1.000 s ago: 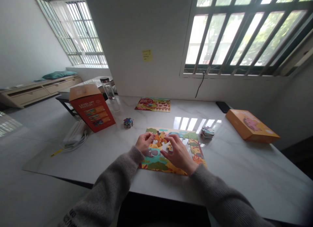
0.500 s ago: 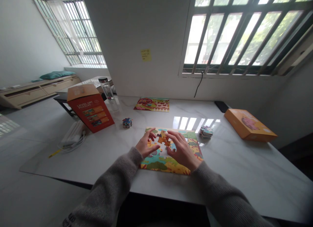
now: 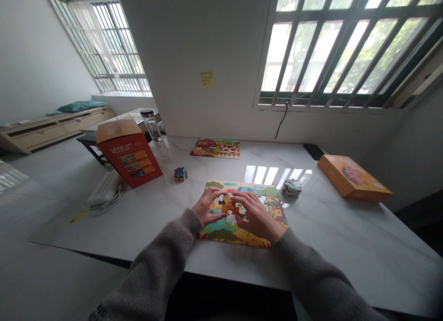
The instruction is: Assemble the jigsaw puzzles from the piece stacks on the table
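Orange pieces (image 3: 226, 209) are sitting under the fingers (image 3: 238, 196) of the left hand (image 3: 207, 206) and right hand (image 3: 256, 217), each hand's fingers lying together and the two sets of fingertips nearly meeting. Whether either hand is clamping a piece I cannot tell, because the fingers are covering them. Half a second ago the hands were spread apart with the pieces showing between them; now they are drawing in and covering most of that space, while small pale gaps are still showing around them. The puzzle (image 3: 221, 233) is lying under both palms, near the front edge of the table (image 3: 346, 247), about midway along it, and grey sleeves (image 3: 162, 261) are reaching over that edge. A stack of pieces (image 3: 291, 188) is sitting just past the puzzle's far right corner, and a smaller stack (image 3: 180, 174) is sitting beyond its far left corner. Toward the far edge, a second puzzle (image 3: 214, 148) is lying flat. A red box (image 3: 128, 157) is leaning near the left edge, with a glass bottle (image 3: 152, 127) behind it, and an orange box (image 3: 353, 178) is lying near the right edge
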`<state>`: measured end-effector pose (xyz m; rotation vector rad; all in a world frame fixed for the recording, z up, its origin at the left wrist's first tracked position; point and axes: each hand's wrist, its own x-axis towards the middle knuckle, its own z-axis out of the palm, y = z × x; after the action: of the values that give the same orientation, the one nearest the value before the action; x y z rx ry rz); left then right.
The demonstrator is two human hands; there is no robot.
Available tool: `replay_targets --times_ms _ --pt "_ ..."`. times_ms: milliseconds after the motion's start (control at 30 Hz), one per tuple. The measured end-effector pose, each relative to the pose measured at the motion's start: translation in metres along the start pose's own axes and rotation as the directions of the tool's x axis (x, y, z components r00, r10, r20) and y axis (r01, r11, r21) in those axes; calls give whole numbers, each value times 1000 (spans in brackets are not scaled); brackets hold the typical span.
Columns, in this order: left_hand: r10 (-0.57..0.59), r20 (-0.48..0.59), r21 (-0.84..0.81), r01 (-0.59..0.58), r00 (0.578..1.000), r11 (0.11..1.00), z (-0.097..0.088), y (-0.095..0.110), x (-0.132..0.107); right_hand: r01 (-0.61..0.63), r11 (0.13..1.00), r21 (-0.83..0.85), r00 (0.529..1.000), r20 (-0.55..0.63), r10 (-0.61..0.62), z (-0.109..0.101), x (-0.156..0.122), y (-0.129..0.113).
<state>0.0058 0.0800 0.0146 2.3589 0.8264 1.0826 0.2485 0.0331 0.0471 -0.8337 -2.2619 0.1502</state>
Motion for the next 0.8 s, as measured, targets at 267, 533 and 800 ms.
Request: replay_targets --times_ms 267,533,800 --pt "-98 40 101 94 994 990 0 0 -2 -56 998 34 998 31 55 4 -3 5" --pt "-150 -114 300 178 982 937 -12 -24 -7 -89 991 -99 994 55 94 7 -1 17" --pt "-210 14 404 186 978 896 -12 -38 -13 -10 984 -175 981 190 44 23 25 25"
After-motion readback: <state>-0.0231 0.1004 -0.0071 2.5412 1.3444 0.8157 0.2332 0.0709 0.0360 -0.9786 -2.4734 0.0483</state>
